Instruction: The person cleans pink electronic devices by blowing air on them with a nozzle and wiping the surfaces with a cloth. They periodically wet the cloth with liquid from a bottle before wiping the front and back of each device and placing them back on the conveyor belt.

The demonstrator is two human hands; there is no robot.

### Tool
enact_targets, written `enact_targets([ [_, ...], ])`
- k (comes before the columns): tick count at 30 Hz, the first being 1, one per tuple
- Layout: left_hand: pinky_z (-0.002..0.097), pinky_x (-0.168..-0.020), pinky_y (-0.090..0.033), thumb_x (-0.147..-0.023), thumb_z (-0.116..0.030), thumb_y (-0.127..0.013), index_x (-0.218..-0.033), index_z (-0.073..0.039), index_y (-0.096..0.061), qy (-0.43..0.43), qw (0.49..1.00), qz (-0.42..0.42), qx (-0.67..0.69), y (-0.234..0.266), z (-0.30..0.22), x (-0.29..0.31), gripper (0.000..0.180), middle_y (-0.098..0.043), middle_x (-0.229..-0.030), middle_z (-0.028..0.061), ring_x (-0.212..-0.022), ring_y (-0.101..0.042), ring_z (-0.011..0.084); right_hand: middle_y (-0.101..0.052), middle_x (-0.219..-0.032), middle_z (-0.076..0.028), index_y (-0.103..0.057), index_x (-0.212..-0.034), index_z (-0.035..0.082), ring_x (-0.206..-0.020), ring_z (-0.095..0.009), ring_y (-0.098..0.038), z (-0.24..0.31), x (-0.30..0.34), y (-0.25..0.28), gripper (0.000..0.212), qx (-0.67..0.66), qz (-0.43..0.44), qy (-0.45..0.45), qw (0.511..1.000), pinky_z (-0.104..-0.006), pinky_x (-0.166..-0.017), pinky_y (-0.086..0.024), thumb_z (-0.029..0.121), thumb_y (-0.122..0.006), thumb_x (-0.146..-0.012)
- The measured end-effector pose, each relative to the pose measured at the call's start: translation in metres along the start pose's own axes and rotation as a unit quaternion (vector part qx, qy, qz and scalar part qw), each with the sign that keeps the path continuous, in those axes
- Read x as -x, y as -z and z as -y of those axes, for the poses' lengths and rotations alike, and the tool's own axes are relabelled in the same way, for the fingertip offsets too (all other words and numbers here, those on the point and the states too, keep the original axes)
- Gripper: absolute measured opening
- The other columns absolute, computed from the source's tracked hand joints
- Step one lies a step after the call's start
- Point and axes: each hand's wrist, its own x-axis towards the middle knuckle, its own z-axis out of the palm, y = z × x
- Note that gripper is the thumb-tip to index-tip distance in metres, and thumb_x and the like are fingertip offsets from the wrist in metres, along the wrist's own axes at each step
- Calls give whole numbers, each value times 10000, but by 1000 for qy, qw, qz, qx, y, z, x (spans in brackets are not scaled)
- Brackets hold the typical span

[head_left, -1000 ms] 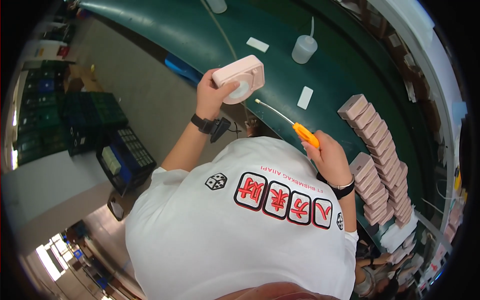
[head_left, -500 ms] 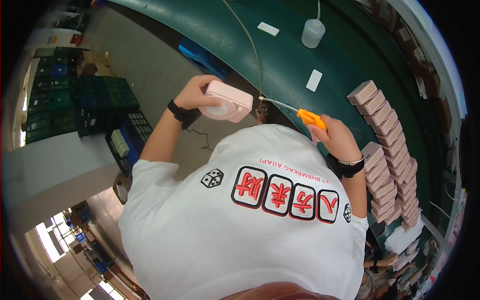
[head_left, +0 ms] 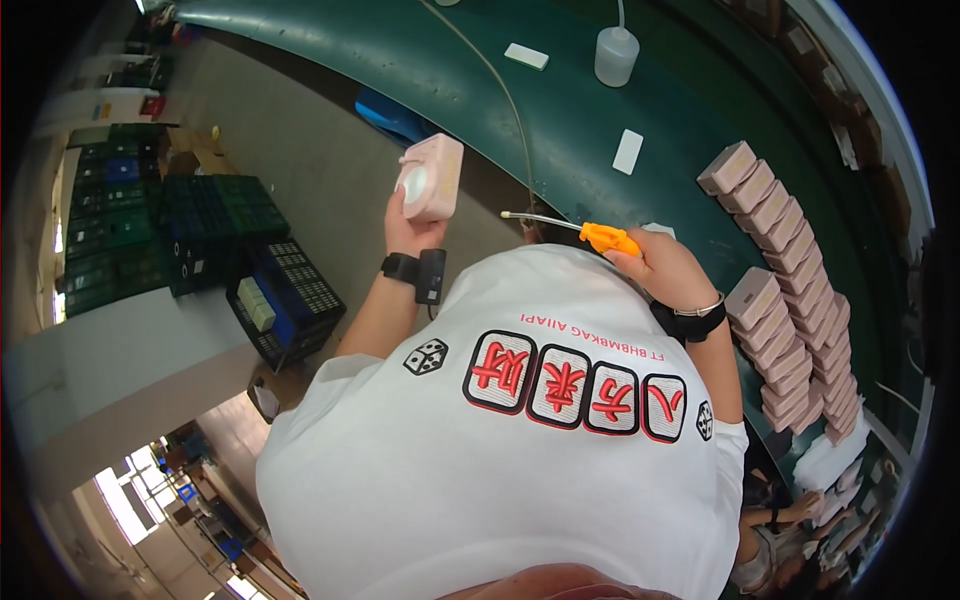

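Observation:
My left hand (head_left: 408,230) grips a pale pink, box-shaped plastic housing (head_left: 441,180) from below. A round white part (head_left: 414,186) shows on its side, and the housing is held in the air off the table's near edge. In my right hand (head_left: 677,272) is an orange air blow gun (head_left: 606,238), my fingers closed round its handle. Its thin, slightly bent metal nozzle (head_left: 545,218) points left toward the housing, with a gap between them. My fingers hide much of the gun's handle.
Stacked rows of pink housings (head_left: 790,250) stand on the green table (head_left: 420,60) at right. Farther off are a squeeze bottle (head_left: 617,58), two white rectangular pieces (head_left: 627,152) and a hose (head_left: 490,70). Dark crates (head_left: 215,225) are at left; another person's hand (head_left: 803,507) shows lower right.
My left hand has turned the pink housing more upright and its wrist has rotated. The blow gun has shifted slightly left, its nozzle now pointing closer to level.

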Motion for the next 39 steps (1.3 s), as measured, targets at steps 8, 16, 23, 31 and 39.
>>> enact_targets([
  [8, 368, -919, -519, -920, -250, -643, -1239, 32, -486, -263, 867, 42, -421, -21, 5, -12, 454, -588, -1189, 144, -1045, -612, 228, -584, -661, -110, -603, -878, -21, -565, -200, -567, 1, 11, 2, 325, -54, -42, -51, 996, -320, -561, -424, 298, -618, -938],
  [16, 362, -908, -511, -906, -255, -647, -1262, -8, -485, 26, 938, 183, -294, -78, 18, -17, 462, -583, -1249, 145, -1102, -603, 238, -568, -694, -38, -615, -876, -27, -613, -126, -498, -10, 54, -4, 261, -204, -156, -121, 959, -287, -568, -395, 228, -636, -926],
  [23, 369, -985, -480, -906, -312, -620, -1331, -75, -493, 320, 934, 114, -112, -104, 54, -34, 503, -589, -1297, 84, -1145, -592, 263, -551, -721, 68, -664, -1047, 24, -522, -13, -408, -67, 123, -53, 213, -246, -323, -233, 884, -199, -461, -309, 205, -629, -940],
  [31, 359, -995, -479, -838, -155, -700, -1326, -60, -513, 267, 866, 309, -290, -153, 82, -13, 531, -594, -1270, 87, -1171, -575, 234, -551, -747, 62, -645, -1069, 31, -522, -9, -396, -65, 160, -92, 221, -311, -391, -327, 802, -186, -460, -307, 208, -631, -937],
  [39, 348, -997, -457, -643, 48, -796, -1179, -52, -627, -40, 626, 559, -543, -180, 100, -10, 571, -612, -1193, 77, -1100, -583, 223, -549, -752, 49, -629, -1039, 30, -543, -14, -410, -57, 166, -102, 202, -316, -415, -323, 790, -185, -475, -319, 200, -641, -931],
])
